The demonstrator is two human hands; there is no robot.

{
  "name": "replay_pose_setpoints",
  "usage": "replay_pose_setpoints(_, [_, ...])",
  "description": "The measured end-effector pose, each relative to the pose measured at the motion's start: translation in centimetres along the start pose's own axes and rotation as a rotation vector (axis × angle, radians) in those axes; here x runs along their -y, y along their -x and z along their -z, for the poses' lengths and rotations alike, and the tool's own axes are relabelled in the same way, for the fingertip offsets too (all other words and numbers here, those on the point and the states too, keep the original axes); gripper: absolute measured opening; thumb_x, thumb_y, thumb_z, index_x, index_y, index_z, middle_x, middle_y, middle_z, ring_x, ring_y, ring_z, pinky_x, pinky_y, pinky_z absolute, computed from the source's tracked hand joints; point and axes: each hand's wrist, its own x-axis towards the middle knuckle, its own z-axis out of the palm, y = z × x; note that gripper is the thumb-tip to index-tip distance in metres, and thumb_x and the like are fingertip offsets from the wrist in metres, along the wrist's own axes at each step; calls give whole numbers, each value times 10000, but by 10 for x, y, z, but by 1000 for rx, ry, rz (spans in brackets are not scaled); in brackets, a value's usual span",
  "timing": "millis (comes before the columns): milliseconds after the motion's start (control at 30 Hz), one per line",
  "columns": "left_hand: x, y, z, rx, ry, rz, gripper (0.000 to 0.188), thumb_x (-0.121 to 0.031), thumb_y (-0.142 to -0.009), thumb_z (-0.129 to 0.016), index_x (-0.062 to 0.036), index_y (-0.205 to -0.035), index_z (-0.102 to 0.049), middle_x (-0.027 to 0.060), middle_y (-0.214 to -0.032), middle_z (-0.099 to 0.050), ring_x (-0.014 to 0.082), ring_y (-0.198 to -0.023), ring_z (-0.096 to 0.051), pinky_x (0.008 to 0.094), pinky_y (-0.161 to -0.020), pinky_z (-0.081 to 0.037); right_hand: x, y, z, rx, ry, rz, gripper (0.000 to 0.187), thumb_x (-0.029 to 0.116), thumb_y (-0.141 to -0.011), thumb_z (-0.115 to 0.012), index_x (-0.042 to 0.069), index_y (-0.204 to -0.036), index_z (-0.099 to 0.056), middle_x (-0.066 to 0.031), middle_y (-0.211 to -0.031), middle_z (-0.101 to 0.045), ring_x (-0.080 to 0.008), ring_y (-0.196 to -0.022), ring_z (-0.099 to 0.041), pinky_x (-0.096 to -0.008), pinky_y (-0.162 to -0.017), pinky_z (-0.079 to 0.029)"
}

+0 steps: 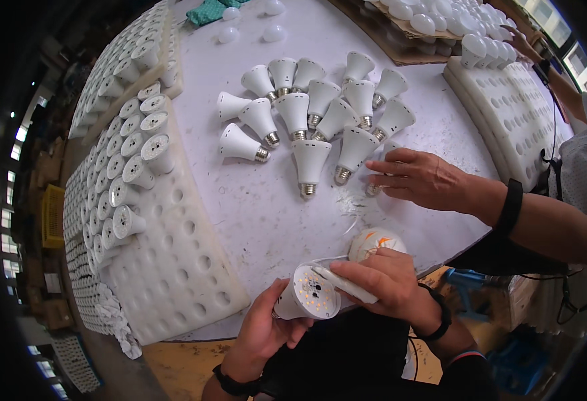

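Note:
My left hand point(265, 329) is wrapped round a white LED bulb body point(292, 299), tilted so that its open top faces me. Inside the top sits a round board with small yellow LEDs. My right hand point(390, 284) grips a slim white tool point(348, 283) whose tip lies at the rim of that bulb body; its exact kind I cannot make out. Just beyond my right hand stands a rounded white object point(376, 240) with orange marks, partly hidden by my fingers. Several closed bulbs point(311, 160) with metal screw bases lie on the white table point(240, 220) farther off.
A co-worker's hand point(427, 179) reaches in from the right by the bulbs. At left, a white foam tray point(196, 281) holds several open bulb bodies point(128, 220). Another foam tray point(507, 113) stands at right, near piled white domes point(440, 17). Green cloth point(206, 12) lies at the back.

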Motion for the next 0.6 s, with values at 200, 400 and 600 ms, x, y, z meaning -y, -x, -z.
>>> replay_pose_setpoints(200, [-2,1,-1,-36,-78,-1,440,-385,-908,-272,-14,-1048,-463,150,-695,-575,176,-406,-515,239,-314,-382,0,2,2,44,59,34,475,143,-590,-678,61,-1048,-583,7,-617,-516,-110,-494,-489,-236,-446,-368])
replay_pose_setpoints(400, [-3,1,-2,-42,-123,14,459,-370,-910,-265,20,-1068,-448,161,-689,-572,181,-407,-516,243,-317,-385,0,1,0,16,44,54,461,141,-598,-663,59,-1045,-586,17,-600,-489,-98,-491,-475,-232,-442,-356])
replay_pose_setpoints(600, [-4,0,-1,-58,-187,-5,467,-362,-910,-267,42,-1065,-444,173,-694,-574,177,-417,-522,240,-333,-394,0,2,1,29,59,42,473,110,-560,-641,45,-1026,-591,14,-589,-468,-103,-483,-462,-234,-435,-347])
